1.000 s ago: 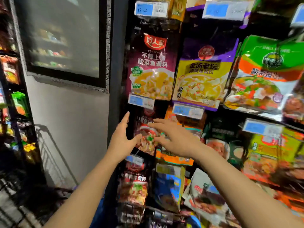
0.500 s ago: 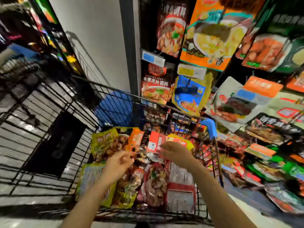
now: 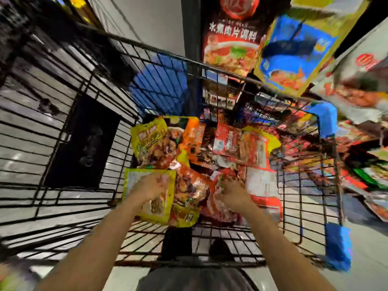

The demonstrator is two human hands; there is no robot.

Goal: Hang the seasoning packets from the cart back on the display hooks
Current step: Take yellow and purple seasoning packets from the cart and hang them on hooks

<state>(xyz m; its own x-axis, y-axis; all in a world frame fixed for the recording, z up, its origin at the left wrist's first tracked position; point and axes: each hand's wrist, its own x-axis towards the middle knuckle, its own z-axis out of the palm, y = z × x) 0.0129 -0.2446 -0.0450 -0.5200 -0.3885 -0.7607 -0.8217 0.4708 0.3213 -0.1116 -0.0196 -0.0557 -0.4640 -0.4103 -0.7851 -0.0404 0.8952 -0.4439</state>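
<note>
Two hands work inside the cart point(image 3: 294, 211) at the lower centre of the frame, over a loose heap of seasoning packets point(image 3: 189, 164). The left hand point(image 3: 150, 186) lies on a yellow-green packet point(image 3: 134, 181) at the near left of the heap; the right hand point(image 3: 233, 196) is down among the red packets point(image 3: 260, 185) at the near right. Motion blur hides the fingers of both hands, so it cannot be told whether they are apart or closed on a packet.

Step in hand, as judged: select and lift one packet.

1. Take a single packet from the top layer (overlapping packets tend to drag their neighbours).
2. Grip near the top edge, where a hang hole would normally sit, leaving it clear of the fingers.
3. Use the other hand to hold down adjacent packets during the lift.
4. Match the print to the hanging packets point(image 3: 231, 45) on the display at the upper right of the frame before raising it.

No hooks are discernible in this view.
</note>
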